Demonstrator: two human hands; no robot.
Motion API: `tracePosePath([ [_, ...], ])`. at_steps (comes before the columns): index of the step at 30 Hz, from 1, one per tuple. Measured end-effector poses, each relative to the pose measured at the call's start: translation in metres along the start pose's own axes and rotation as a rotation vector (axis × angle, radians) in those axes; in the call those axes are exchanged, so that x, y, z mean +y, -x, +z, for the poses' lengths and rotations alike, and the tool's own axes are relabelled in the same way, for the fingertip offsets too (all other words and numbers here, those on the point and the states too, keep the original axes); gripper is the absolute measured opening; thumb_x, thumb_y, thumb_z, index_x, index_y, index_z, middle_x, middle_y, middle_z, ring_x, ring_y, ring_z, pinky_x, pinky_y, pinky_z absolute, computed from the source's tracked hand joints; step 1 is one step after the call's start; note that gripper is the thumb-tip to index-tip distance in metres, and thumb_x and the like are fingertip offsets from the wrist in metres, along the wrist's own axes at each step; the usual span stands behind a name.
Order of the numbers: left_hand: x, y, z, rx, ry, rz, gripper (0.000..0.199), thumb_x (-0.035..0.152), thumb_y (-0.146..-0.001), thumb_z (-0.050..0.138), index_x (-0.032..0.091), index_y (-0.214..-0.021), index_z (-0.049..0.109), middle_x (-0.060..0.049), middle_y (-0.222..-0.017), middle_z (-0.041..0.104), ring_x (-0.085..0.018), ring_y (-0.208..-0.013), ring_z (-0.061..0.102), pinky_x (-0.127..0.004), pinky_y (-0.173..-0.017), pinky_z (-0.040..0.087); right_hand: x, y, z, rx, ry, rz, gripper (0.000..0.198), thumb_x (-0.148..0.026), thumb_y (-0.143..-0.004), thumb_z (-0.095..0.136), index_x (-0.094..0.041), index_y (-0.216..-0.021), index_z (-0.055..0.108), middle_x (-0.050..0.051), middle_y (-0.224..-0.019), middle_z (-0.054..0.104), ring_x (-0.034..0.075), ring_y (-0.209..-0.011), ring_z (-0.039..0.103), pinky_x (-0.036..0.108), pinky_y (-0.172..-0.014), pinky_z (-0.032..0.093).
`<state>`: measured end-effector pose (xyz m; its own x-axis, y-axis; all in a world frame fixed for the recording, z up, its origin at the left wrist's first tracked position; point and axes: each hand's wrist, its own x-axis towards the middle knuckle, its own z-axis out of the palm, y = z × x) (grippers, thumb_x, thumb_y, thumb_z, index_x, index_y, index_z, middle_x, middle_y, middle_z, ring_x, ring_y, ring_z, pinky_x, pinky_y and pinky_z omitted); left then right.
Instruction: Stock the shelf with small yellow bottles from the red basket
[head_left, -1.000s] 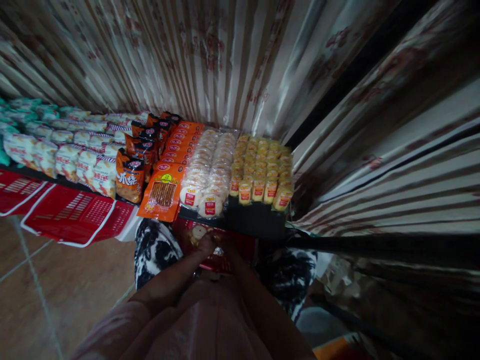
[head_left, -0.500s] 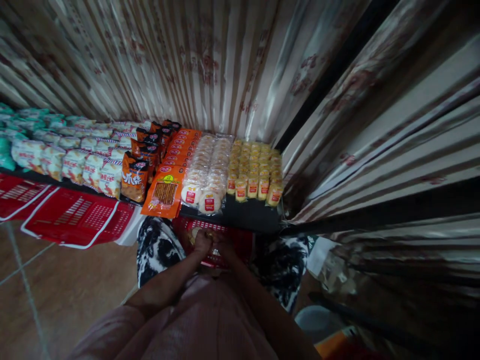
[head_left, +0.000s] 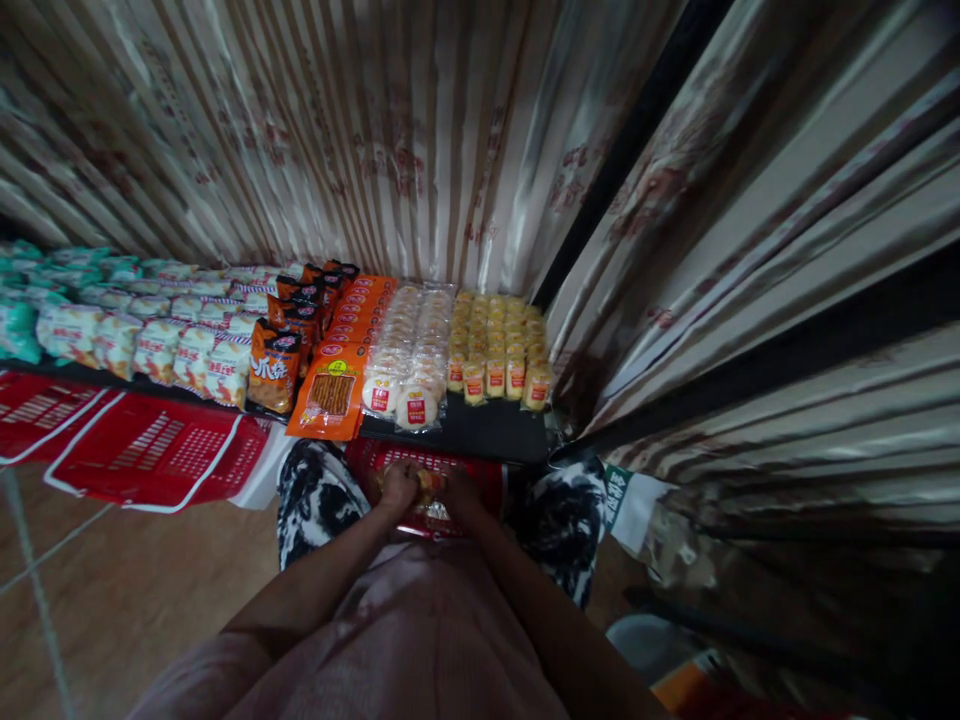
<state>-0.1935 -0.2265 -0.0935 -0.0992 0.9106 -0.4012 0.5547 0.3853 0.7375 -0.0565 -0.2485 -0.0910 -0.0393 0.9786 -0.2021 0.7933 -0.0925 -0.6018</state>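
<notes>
Low between my knees, my left hand (head_left: 400, 486) and my right hand (head_left: 460, 492) are over a red basket (head_left: 487, 482). A small yellowish snack pack with a reddish patch (head_left: 431, 481) lies between them, and the fingers of both hands are closed at its two ends. Dim light hides the fingertips, most of all on the right. Beneath the hands, some shiny clear wrapping (head_left: 435, 510) shows in the basket.
A black shelf (head_left: 480, 430) ahead carries yellow packs (head_left: 495, 375), round white crackers (head_left: 416, 405), orange bags (head_left: 330, 392), brown bags (head_left: 271, 370), white packs (head_left: 157, 348) and green packs (head_left: 16, 330). Red baskets (head_left: 150, 450) stand at left. Curtains (head_left: 420, 150) hang behind.
My hands have moved slightly apart, so the yellowish pack between them shows more clearly. The view has shifted a little; the goods on the shelf keep their places.
</notes>
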Motion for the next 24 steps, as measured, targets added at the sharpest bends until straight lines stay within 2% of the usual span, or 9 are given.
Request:
tracePosePath([
  [5, 0.015, 0.011, -0.002, -0.045, 0.004, 0.047, 0.02, 0.008, -0.077, 0.046, 0.015, -0.083, 0.063, -0.002, -0.075, 0.067, -0.012, -0.073, 0.062, -0.021, -0.068, 0.048, 0.0, 0.008, -0.007, -0.133, 0.014, -0.062, 0.049, -0.014, -0.071, 0.059, -0.016, -0.12, 0.055, 0.01, -0.114, 0.061, 0.02, -0.1, 0.058, 0.027, -0.083, 0.043],
  [10, 0.031, 0.022, -0.006, -0.079, -0.029, 0.133, 0.024, 0.006, -0.076, 0.044, 0.016, -0.086, 0.063, -0.003, -0.083, 0.067, -0.012, -0.077, 0.061, -0.021, -0.072, 0.046, -0.004, 0.017, -0.027, -0.231, 0.044, -0.129, 0.043, -0.025, -0.077, 0.054, -0.016, -0.119, 0.055, 0.012, -0.113, 0.06, 0.022, -0.099, 0.057, 0.031, -0.084, 0.043],
  [15, 0.05, 0.036, -0.012, -0.07, -0.1, 0.289, 0.036, 0.005, -0.073, 0.043, 0.018, -0.103, 0.059, -0.004, -0.095, 0.066, -0.014, -0.088, 0.06, -0.024, -0.08, 0.044, -0.009, 0.026, -0.046, -0.193, 0.057, -0.075, 0.044, -0.022, -0.074, 0.053, -0.015, -0.118, 0.054, 0.013, -0.111, 0.06, 0.023, -0.1, 0.055, 0.032, -0.087, 0.041],
  [18, 0.062, 0.048, -0.017, -0.081, -0.134, 0.368, 0.027, 0.012, -0.078, 0.042, 0.016, -0.1, 0.057, -0.006, -0.093, 0.066, -0.017, -0.088, 0.061, -0.029, -0.082, 0.045, -0.008, 0.032, -0.056, -0.172, 0.038, -0.079, 0.041, -0.024, -0.074, 0.054, -0.016, -0.114, 0.056, 0.011, -0.109, 0.06, 0.022, -0.102, 0.054, 0.031, -0.087, 0.04],
  [20, 0.069, 0.055, -0.021, -0.086, -0.108, 0.405, 0.024, 0.02, -0.082, 0.04, 0.016, -0.1, 0.055, -0.007, -0.09, 0.066, -0.018, -0.086, 0.061, -0.032, -0.081, 0.045, -0.007, 0.037, -0.063, -0.142, 0.024, -0.081, 0.04, -0.025, -0.074, 0.055, -0.015, -0.113, 0.055, 0.011, -0.11, 0.059, 0.022, -0.103, 0.054, 0.031, -0.087, 0.04],
  [24, 0.08, 0.065, -0.024, -0.096, 0.009, 0.435, 0.034, 0.028, -0.082, 0.043, 0.016, -0.115, 0.047, -0.006, -0.096, 0.064, -0.016, -0.086, 0.061, -0.032, -0.08, 0.047, -0.007, 0.046, -0.077, -0.04, -0.016, -0.081, 0.04, -0.028, -0.076, 0.055, -0.015, -0.114, 0.054, 0.01, -0.107, 0.06, 0.021, -0.098, 0.056, 0.03, -0.085, 0.041],
])
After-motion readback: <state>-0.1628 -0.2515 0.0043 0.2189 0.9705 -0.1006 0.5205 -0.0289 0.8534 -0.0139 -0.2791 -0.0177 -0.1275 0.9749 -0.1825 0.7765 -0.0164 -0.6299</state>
